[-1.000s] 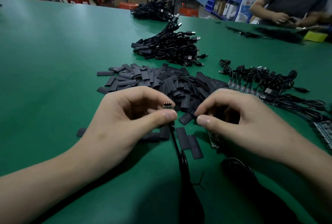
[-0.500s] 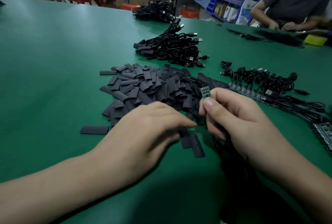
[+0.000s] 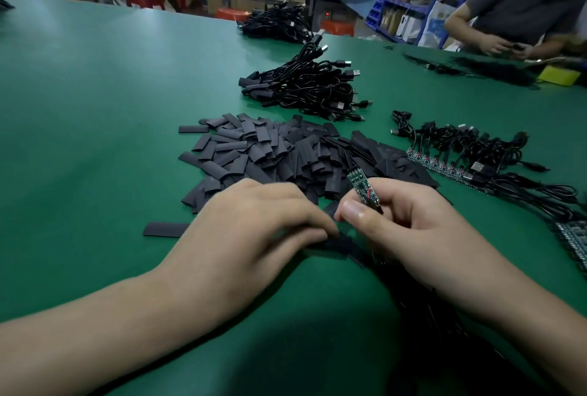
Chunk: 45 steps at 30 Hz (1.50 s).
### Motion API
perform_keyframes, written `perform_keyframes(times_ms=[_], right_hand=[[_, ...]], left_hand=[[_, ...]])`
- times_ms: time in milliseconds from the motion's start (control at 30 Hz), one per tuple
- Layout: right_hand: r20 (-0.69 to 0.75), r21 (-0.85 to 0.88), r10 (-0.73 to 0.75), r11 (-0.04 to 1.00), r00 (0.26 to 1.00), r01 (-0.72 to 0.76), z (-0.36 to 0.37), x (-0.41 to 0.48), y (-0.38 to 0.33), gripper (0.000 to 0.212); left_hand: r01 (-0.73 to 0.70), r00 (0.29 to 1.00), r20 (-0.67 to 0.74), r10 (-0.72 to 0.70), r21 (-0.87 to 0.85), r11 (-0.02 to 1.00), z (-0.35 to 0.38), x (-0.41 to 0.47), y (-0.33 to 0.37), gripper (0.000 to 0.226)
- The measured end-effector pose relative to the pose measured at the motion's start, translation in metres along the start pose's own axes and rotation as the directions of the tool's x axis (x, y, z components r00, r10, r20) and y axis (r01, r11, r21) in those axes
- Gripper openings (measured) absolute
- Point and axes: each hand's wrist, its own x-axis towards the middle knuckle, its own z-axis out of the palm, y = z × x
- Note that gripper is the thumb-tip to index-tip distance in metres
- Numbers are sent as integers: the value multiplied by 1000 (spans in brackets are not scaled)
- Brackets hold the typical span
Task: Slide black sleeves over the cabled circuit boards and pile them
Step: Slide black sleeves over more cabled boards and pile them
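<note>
Fetch 1 sleeve
Right hand point(image 3: 419, 224) pinches circuit board point(image 3: 360, 186); left hand point(image 3: 254, 230) curls over a sleeve point(image 3: 340, 244) at 6 o'clock of the heap point(image 3: 270, 154), grip unclear; lift only 1.

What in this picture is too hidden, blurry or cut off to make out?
Head view, left hand: motion-blurred; whether it pinches a sleeve is unclear.
Head view, board: its lower end and cable are hidden inside the right hand.
Head view, edge boards: cut off by the right frame edge.
</note>
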Motion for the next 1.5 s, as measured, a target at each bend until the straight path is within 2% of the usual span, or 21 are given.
perform_keyframes(times_ms=[67, 167, 233, 367, 433, 500, 700, 767, 867, 1033, 1200, 1300, 1500], right_hand=[[8, 29, -9, 1000, 1000, 8, 0, -1, -1, 27], [11, 66, -8, 998, 1000, 8, 0, -2, -1, 19], [14, 74, -6, 997, 1000, 5, 0, -2, -1, 18], [20, 74, 21, 997, 1000, -22, 2, -5, -5, 20], [30, 45, 23, 999, 999, -24, 5, -5, -5, 27], [11, -10, 21, 1000, 1000, -20, 6, -5, -3, 38], [-39, -57, -30, 998, 999, 27, 0, -3, -1, 41], [-19, -21, -35, 999, 999, 35, 0, -2, -1, 31], [54, 157, -10, 988, 998, 2, -2, -3, -4, 8], [134, 243, 22, 968, 991, -54, -4, -4, -6, 20], [204, 249, 60, 962, 977, -111, -6, -4, -5, 17], [222, 312, 79, 939, 972, -147, -7, -5, -6, 16], [230, 363, 101, 914, 968, -181, -9, -4, -5, 15]], left_hand=[[48, 993, -98, -67, -180, 983, 1, -1, -6, 8], [100, 981, -124, -151, -345, 933, 4, -2, -11, 9], [39, 986, -141, -86, -305, 952, 5, -2, -10, 10], [-53, 993, -113, 40, -109, 993, 1, -3, -7, 31], [-79, 990, -120, 71, -64, 995, 1, -4, -7, 28], [-56, 988, -149, 43, -79, 995, 0, -4, -8, 25], [114, 964, -205, -167, -248, 962, -1, -2, -12, 23], [131, 961, -205, -188, -262, 956, 0, -2, -12, 22], [150, 957, -204, -208, -266, 952, -1, -2, -11, 22], [152, 958, -198, -208, -264, 952, -1, -2, -12, 21], [99, 974, -180, -140, -218, 971, -2, -3, -9, 22], [77, 979, -172, -112, -196, 977, -3, -3, -9, 23], [71, 975, -193, -110, -197, 978, -3, -3, -8, 22]])
